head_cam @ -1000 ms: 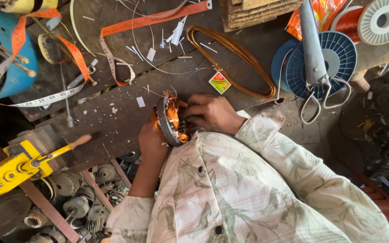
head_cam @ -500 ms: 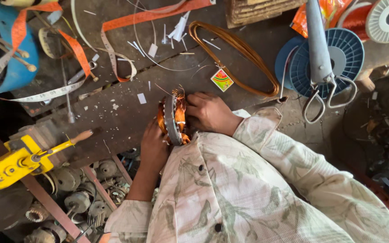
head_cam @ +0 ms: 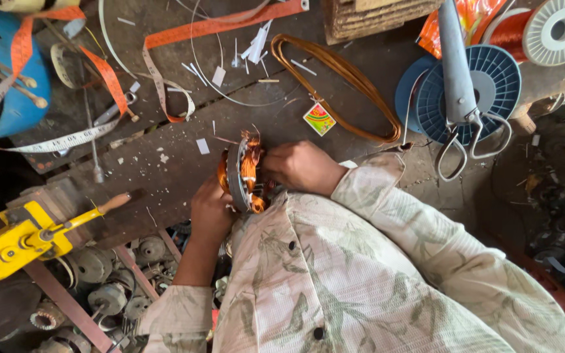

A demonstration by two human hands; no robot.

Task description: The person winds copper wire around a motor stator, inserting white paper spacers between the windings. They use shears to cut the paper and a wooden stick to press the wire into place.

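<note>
Copper windings glow on the motor core [head_cam: 243, 178], clamped between both hands at the near edge of the tabletop [head_cam: 165, 163]: left hand [head_cam: 209, 210] gripping its near side, right hand [head_cam: 301, 165] closed on its far side. He seems mid-winding; next calls for a steady grip. It stands on edge, axis running hand to hand. Beyond it lies a wire loop [head_cam: 341, 82], then scissors [head_cam: 465, 131].
</note>
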